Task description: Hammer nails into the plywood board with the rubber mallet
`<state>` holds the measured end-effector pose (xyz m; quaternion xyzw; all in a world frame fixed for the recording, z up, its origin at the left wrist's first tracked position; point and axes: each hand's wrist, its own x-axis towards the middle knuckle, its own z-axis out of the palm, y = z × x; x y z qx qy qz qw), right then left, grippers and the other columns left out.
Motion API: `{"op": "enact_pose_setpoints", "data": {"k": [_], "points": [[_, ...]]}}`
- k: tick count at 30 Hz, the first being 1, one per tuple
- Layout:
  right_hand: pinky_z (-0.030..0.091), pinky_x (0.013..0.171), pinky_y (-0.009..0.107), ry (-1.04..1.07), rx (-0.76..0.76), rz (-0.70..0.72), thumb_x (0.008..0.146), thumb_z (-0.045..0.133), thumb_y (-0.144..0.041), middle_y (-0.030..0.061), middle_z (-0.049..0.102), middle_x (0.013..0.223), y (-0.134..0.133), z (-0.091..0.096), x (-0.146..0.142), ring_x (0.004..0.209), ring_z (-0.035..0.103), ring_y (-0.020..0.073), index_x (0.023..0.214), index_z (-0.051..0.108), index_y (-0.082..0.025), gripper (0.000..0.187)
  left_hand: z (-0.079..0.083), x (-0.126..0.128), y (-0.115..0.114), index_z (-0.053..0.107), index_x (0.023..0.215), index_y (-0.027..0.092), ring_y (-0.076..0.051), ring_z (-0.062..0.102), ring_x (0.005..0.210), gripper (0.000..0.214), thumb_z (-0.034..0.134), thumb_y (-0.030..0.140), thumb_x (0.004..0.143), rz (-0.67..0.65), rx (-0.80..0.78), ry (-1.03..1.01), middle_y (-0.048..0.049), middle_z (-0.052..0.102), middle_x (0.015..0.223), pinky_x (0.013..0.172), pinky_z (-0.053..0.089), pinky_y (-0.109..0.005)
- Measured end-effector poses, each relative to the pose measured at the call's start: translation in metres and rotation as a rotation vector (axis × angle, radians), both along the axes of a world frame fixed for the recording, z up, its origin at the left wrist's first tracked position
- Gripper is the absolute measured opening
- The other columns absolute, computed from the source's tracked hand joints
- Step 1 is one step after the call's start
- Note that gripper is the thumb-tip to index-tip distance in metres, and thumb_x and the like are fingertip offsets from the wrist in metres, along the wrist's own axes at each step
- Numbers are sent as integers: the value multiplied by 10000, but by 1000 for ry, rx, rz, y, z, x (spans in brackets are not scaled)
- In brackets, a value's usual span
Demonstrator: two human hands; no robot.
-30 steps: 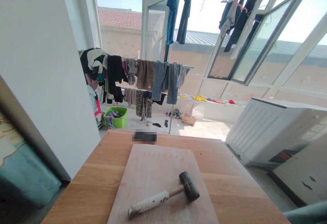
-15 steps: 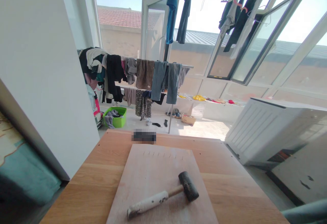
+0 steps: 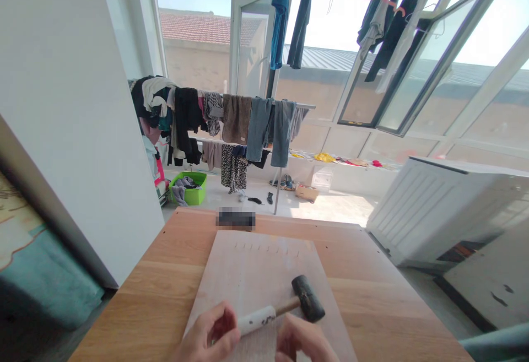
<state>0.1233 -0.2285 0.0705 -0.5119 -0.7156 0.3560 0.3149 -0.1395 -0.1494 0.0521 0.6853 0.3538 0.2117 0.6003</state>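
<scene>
A rubber mallet (image 3: 308,298) with a black head and a white-wrapped handle lies slantwise on a pale wooden board (image 3: 248,279). Low in the view, my left hand (image 3: 210,333) is closed in a pinch in front of the handle's near end, hiding it. Whether it touches the handle I cannot tell. My right hand (image 3: 303,340) has curled fingers and is just below the mallet head. Anything small inside either hand is hidden. Several thin nails (image 3: 268,249) stand in a row along the board's far edge.
The board rests on a wooden table (image 3: 152,279). A blurred dark object (image 3: 235,219) sits at the table's far edge. Beyond are a laundry-covered drying rack (image 3: 303,106), a green basket (image 3: 196,191) and a white ribbed unit (image 3: 405,202). A white panel (image 3: 78,130) rises on the left.
Both my hands have come into view from the bottom edge, over the near part of the board. The mallet still lies in the same place on the board.
</scene>
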Motion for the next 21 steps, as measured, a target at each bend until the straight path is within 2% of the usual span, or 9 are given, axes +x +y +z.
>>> {"op": "enact_pose_setpoints", "data": {"k": [2, 3, 4, 6, 9, 12, 15, 17, 21], "points": [[510, 745, 315, -85, 50, -224, 965, 480, -263, 50, 620, 917, 41, 3, 33, 786, 594, 162, 1039, 603, -189, 162, 5, 7, 42, 593, 883, 193, -162, 578, 765, 270, 559, 460, 912, 246, 228, 94, -9, 620, 828, 718, 463, -278], [499, 726, 290, -259, 85, -381, 922, 486, -230, 45, 605, 919, 62, 5, 49, 785, 593, 159, 1017, 599, -197, 151, 6, 12, 62, 593, 892, 192, -160, 575, 734, 226, 559, 415, 897, 343, 318, 133, -17, 635, 845, 690, 462, -276], [489, 740, 297, -327, 86, -442, 882, 500, -201, 65, 596, 974, 81, 5, 63, 813, 594, 169, 1031, 598, -184, 179, 5, 17, 82, 599, 937, 190, -162, 588, 752, 183, 560, 357, 874, 389, 387, 151, -37, 657, 929, 700, 473, -278], [470, 790, 319, -404, 60, -468, 817, 553, -169, 82, 593, 1020, 113, 4, 83, 820, 599, 179, 1050, 612, -168, 240, -1, 27, 115, 615, 1011, 188, -169, 611, 784, 233, 586, 271, 795, 418, 490, 197, -63, 676, 1057, 746, 494, -293], [442, 745, 274, -494, -8, -392, 715, 601, -68, 54, 636, 882, 141, 0, 94, 757, 609, 170, 860, 666, -163, 185, -15, 39, 146, 658, 1048, 177, -186, 643, 823, 304, 605, 219, 751, 407, 539, 256, -79, 714, 1046, 815, 499, -311], [412, 726, 249, -551, -23, -337, 749, 558, -42, 47, 666, 762, 150, -3, 89, 780, 619, 177, 720, 662, -165, 164, -23, 45, 159, 705, 938, 176, -187, 663, 767, 214, 573, 206, 772, 363, 534, 253, -61, 741, 883, 768, 501, -297], [402, 733, 241, -577, -9, -330, 813, 539, -71, 59, 714, 835, 153, -2, 79, 819, 632, 176, 882, 697, -164, 197, -25, 49, 162, 718, 845, 193, -178, 672, 766, 201, 535, 274, 830, 335, 539, 203, -33, 742, 818, 723, 498, -267], [396, 704, 230, -595, -27, -312, 793, 573, -64, 49, 730, 838, 155, -1, 73, 799, 641, 169, 952, 707, -173, 235, -25, 50, 161, 719, 861, 188, -166, 661, 719, 235, 511, 294, 846, 348, 545, 175, -31, 739, 814, 679, 494, -256], [368, 644, 236, -648, -63, -294, 752, 576, -14, 62, 727, 743, 159, 6, 63, 741, 645, 180, 747, 729, -169, 217, -25, 51, 156, 718, 963, 176, -151, 638, 666, 260, 552, 208, 765, 304, 574, 180, -37, 740, 844, 654, 489, -240]]}}
